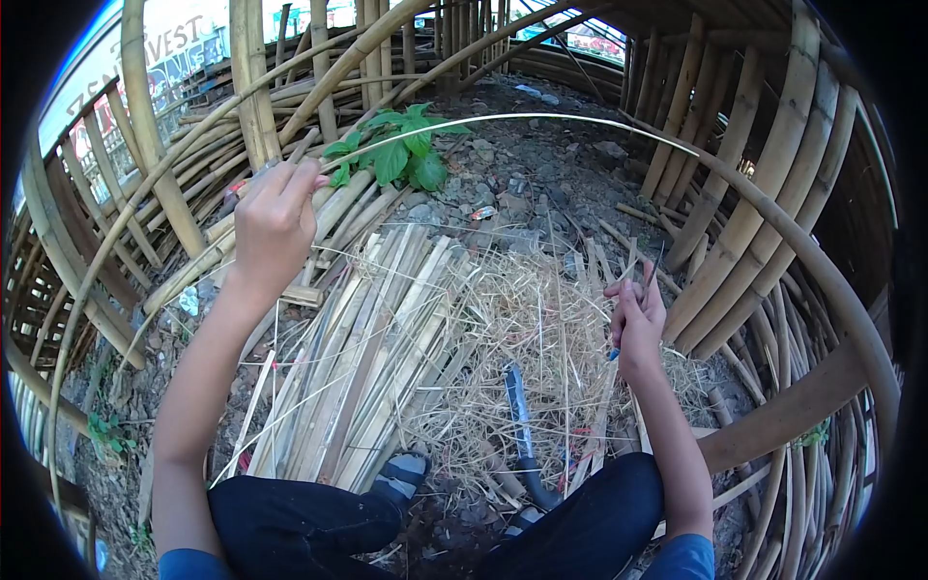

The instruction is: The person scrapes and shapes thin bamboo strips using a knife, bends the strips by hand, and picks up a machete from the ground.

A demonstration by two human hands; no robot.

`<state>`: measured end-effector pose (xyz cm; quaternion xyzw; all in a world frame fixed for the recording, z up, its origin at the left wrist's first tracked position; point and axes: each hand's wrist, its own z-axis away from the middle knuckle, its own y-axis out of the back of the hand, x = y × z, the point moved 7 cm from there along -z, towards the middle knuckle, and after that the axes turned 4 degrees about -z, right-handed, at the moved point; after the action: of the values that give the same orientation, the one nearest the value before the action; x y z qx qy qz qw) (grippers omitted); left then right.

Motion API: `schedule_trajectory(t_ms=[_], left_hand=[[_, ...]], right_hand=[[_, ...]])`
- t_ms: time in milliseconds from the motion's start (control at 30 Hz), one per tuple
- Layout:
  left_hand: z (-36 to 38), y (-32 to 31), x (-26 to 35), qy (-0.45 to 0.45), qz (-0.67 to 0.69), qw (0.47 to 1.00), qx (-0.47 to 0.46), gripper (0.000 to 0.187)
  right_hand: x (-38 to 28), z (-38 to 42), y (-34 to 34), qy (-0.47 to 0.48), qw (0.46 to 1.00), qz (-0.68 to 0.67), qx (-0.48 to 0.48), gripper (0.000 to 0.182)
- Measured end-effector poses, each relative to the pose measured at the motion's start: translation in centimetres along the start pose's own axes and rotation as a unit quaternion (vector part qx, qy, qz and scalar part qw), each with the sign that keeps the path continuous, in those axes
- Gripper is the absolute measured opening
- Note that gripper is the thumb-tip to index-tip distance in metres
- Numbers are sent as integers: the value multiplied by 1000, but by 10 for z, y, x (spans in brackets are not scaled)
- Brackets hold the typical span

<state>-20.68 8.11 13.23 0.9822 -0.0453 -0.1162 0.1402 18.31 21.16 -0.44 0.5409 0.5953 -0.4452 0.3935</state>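
Observation:
My left hand (275, 217) is raised at the left, its fingers closed on a thin bamboo strip (522, 117). The pale strip arches from that hand across the upper view toward the right. Lower on the right, my right hand (638, 324) is closed around what looks like a small knife (660, 259), its narrow dark blade pointing up. A bit of blue shows below the fingers. Under my hands are a heap of bamboo shavings (522, 329) and a bundle of split bamboo slats (362, 338). A long grey blade (519, 411) with a dark, curved handle lies on the shavings.
Upright bamboo poles (773, 208) stand at the right, with more poles (253, 87) at the left. A leafy green plant (401, 150) grows beyond the slats, beside stony ground (522, 184). My sandalled foot (401, 474) is near the slats; further bamboo poles lie at the right edge.

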Motion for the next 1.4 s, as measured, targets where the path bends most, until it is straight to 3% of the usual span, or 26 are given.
schedule_trajectory(t_ms=[33, 67, 133, 267, 433, 567, 633, 700, 800, 867, 933, 967, 1033, 1067, 1133, 1200, 1333, 1400], left_hand=[[3, 0, 0, -3, 4, 1000, 0, 20], [8, -1, 1, -22, 14, 1000, -6, 22], [16, 0, 0, -42, 28, 999, -13, 23], [26, 0, -3, -87, 75, 992, -43, 28], [29, -1, -10, -70, 79, 994, -15, 31], [28, -4, -25, 16, 62, 997, 31, 27], [26, -6, -26, 37, 59, 997, 41, 25], [26, -6, -30, 67, 52, 995, 55, 23], [27, -7, -34, 91, 73, 991, 66, 19], [28, -5, -42, 82, 55, 994, 37, 17], [33, -5, -48, 74, 37, 997, 7, 16], [37, -9, -47, 58, 44, 997, -37, 13], [49, -16, -38, 40, 53, 994, -82, 10], [59, -24, -35, 74, 82, 990, -92, 10], [72, -31, -19, 107, 114, 982, -102, 10], [85, -46, 8, 188, 223, 941, -173, 12], [82, -42, 79, 186, 304, 894, -272, 14], [90, -44, 104, 254, 370, 810, -379, 14]], right_hand=[[-8, -2, 13, 56, 996, -3, 62, 63], [-9, -6, 19, 55, 996, -3, 67, 63], [-21, -9, 54, 116, 971, -6, 208, 60], [-31, -17, 87, 127, 953, 19, 276, 55], [-9, -24, 72, 42, 986, 99, 127, 47], [6, -14, 31, -29, 995, 91, 11, 49], [13, -3, 10, -66, 994, 83, -34, 51], [23, 10, -17, -113, 978, 98, -142, 57], [28, 20, -31, -143, 969, 95, -180, 59], [25, 11, -25, -136, 974, 93, -156, 65], [10, -7, 20, -50, 991, 42, 115, 67], [7, -14, 25, -50, 991, 42, 115, 67], [-1, -8, 62, -29, 938, -28, 345, 58], [-3, -4, 65, -30, 937, -27, 347, 58], [0, -8, 47, -41, 980, -105, 163, 50], [-3, 1, 10, -28, 998, -47, 3, 41], [-7, 50, -69, -137, 938, 2, -319, 24], [-7, 73, -94, -189, 892, -1, -411, 27]])
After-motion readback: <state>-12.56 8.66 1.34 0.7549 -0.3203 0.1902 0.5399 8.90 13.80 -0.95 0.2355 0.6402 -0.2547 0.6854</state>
